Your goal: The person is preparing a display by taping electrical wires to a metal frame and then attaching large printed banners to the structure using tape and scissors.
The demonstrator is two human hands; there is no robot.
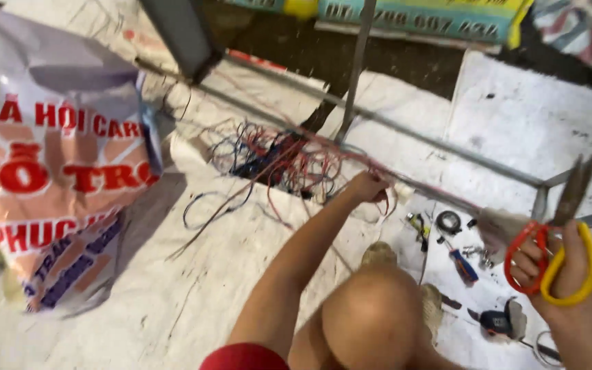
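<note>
At the centre of the frame the left hand point(366, 186) is closed on a bundle of red wires point(386, 199) lying against the metal frame bar point(447, 147); the bar's long axis runs from upper left to lower right, and the wires follow it before spreading into the tangle of red and blue wire point(275, 164) just left of the hand; at the right edge the right hand point(560, 264) grips the pliers point(570, 226) by their red and yellow handles, the jaws raised toward the upper right and apparently shut, though blurred; the left hand is on the wires, the right stands well apart from them; between the two lie a screwdriver point(462, 264) and small fittings on the white sheet point(173, 288); open room lies at lower left; the printed sack point(49, 171) bounds the left edge, the knee point(371, 318) the lower centre.
</note>
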